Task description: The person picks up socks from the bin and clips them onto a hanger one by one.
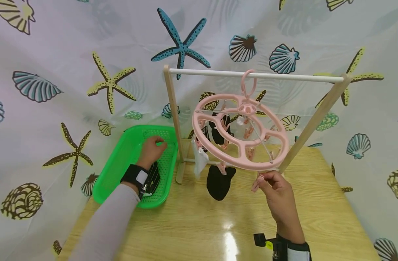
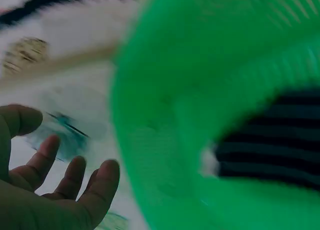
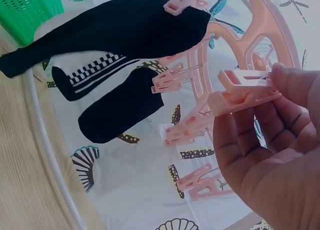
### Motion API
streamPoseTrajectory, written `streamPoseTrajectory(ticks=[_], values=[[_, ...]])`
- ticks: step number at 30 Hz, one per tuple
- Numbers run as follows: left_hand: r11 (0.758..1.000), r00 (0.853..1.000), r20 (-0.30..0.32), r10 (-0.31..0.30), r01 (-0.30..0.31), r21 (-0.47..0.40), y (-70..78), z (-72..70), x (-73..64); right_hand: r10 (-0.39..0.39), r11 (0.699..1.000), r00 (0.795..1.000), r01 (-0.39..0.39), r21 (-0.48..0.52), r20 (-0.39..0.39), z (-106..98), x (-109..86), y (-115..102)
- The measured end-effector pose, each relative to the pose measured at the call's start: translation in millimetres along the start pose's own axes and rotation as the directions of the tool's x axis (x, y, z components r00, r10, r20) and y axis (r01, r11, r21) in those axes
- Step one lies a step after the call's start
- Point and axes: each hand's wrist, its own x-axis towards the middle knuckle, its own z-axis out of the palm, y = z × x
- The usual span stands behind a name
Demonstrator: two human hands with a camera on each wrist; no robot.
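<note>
My left hand point(image 1: 151, 150) is over the green basket point(image 1: 104, 177), fingers loosely bent and holding nothing. In the basket lies a dark striped sock point(image 2: 272, 140), partly hidden by my wrist in the head view. My right hand point(image 1: 278, 192) pinches a pink clothespin point(image 3: 245, 85) between thumb and fingers at the near right rim of the round pink hanger point(image 1: 215, 148). No cloth is in that clothespin. Clipped to the hanger are a black sock point(image 1: 220, 183) at the front, a white cloth piece point(image 1: 201, 159) at the left, and more dark socks point(image 3: 122, 107) behind.
The hanger's hook point(image 1: 243, 85) hangs on a white rod point(image 1: 212, 73) between wooden posts point(image 1: 172, 98). Several unused clothespins point(image 3: 205, 182) dangle beneath the ring. A wooden table point(image 1: 185, 224) lies below, and a curtain with sea shapes point(image 1: 71, 32) rises behind.
</note>
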Motion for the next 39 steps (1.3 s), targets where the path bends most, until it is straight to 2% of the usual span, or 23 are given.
streamPoseTrajectory(ticks=[2,5,8,13,16,18,21,23,25,31,33,35,39], values=[[0.995,0.997,0.042,-0.065,0.062,0.080,-21.8,-5.7,10.7,0.003,1.000,1.000,-0.003,-0.006,0.004,1,-0.5,1],[0.972,0.985,0.075,-0.155,0.138,0.188,-49.0,-12.7,17.6,0.000,1.000,1.000,0.000,-0.015,0.023,1,-1.1,2],[0.953,0.979,0.090,-0.184,0.155,0.262,-68.8,-13.0,18.9,-0.008,1.000,0.999,0.009,-0.027,0.035,1,-0.8,3],[0.929,0.963,0.168,-0.210,0.143,0.341,-80.7,-1.9,14.2,-0.011,0.999,1.000,0.012,-0.052,0.027,0,1.0,4],[0.898,0.947,0.203,-0.249,0.147,0.415,-87.7,6.6,12.3,0.001,0.997,1.000,0.001,-0.080,0.027,1,2.3,4],[0.879,0.941,0.201,-0.272,0.159,0.449,-93.7,11.1,12.0,0.011,0.995,0.999,-0.008,-0.097,0.031,1,2.9,4],[0.862,0.944,0.178,-0.278,0.164,0.480,-100.3,14.5,12.1,0.001,0.995,0.999,0.004,-0.104,0.045,1,3.6,5],[0.865,0.951,0.155,-0.269,0.167,0.474,-102.0,15.3,12.0,-0.019,0.995,0.998,0.025,-0.092,0.063,0,3.9,6],[0.878,0.955,0.142,-0.262,0.175,0.446,-102.1,15.7,11.1,-0.044,0.996,0.996,0.050,-0.074,0.079,0,4.2,6],[0.948,0.981,0.068,-0.182,0.157,0.276,-104.6,13.4,9.1,-0.053,0.997,0.994,0.057,-0.042,0.093,-1,3.6,8],[0.961,0.990,0.040,-0.136,0.122,0.246,-105.5,12.6,10.4,-0.061,0.997,0.993,0.064,-0.033,0.101,-1,3.5,8],[0.967,0.991,0.037,-0.131,0.120,0.225,-98.5,10.2,11.9,-0.067,0.997,0.991,0.070,-0.029,0.114,-2,3.8,9],[0.978,0.983,0.084,-0.163,0.149,0.146,-77.8,3.8,12.1,-0.070,0.996,0.988,0.077,-0.041,0.140,-2,5.3,9]])
